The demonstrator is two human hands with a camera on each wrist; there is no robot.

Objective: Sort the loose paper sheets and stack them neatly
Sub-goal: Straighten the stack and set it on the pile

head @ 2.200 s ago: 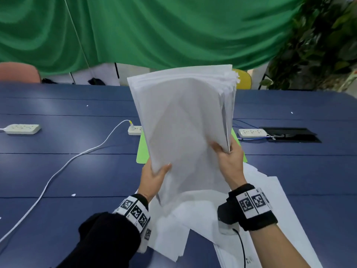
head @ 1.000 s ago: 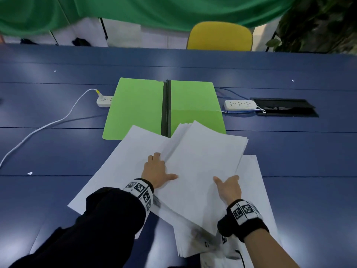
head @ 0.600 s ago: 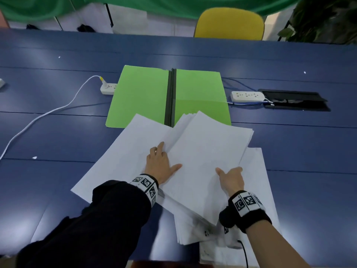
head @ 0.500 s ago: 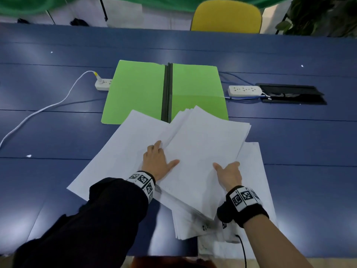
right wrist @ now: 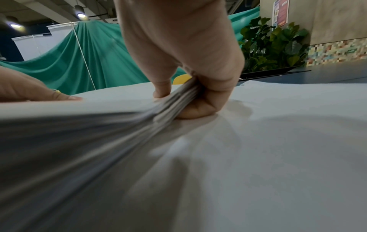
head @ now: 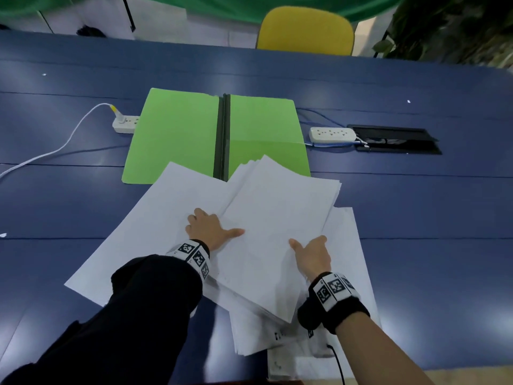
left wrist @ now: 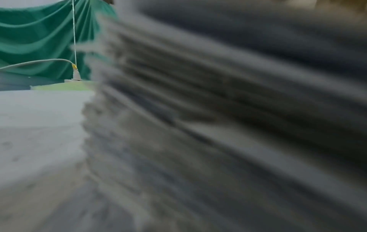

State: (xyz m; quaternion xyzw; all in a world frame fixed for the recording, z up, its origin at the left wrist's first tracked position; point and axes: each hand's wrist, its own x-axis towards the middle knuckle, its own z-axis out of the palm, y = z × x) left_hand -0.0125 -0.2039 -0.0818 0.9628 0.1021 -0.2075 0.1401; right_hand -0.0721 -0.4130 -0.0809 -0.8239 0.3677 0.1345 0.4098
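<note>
A thick stack of white paper (head: pixel 277 218) lies tilted on the blue table (head: pixel 430 207), resting on loose white sheets (head: pixel 133 251) that spread out left and right of it (head: pixel 347 259). My left hand (head: pixel 219 226) grips the stack's left edge, thumb on top and fingers tucked at the edge. My right hand (head: pixel 308 245) holds the right edge. In the right wrist view, that right hand (right wrist: pixel 178 100) pinches the stack (right wrist: pixel 99 109) between thumb above and curled fingers below. The left wrist view shows only the stack's blurred edge (left wrist: pixel 218 125).
An open green folder (head: pixel 177 134) lies just behind the papers. White power strips (head: pixel 126 124) (head: pixel 331 134) and a black cable hatch (head: pixel 394 138) flank it. A yellow chair (head: pixel 305 31) stands across the table. The table's near edge (head: pixel 458 369) runs below my right forearm.
The stack, held upright off the table two seconds ago, now lies down over the loose sheets. Over the last second both hands have kept their hold with hardly any movement.
</note>
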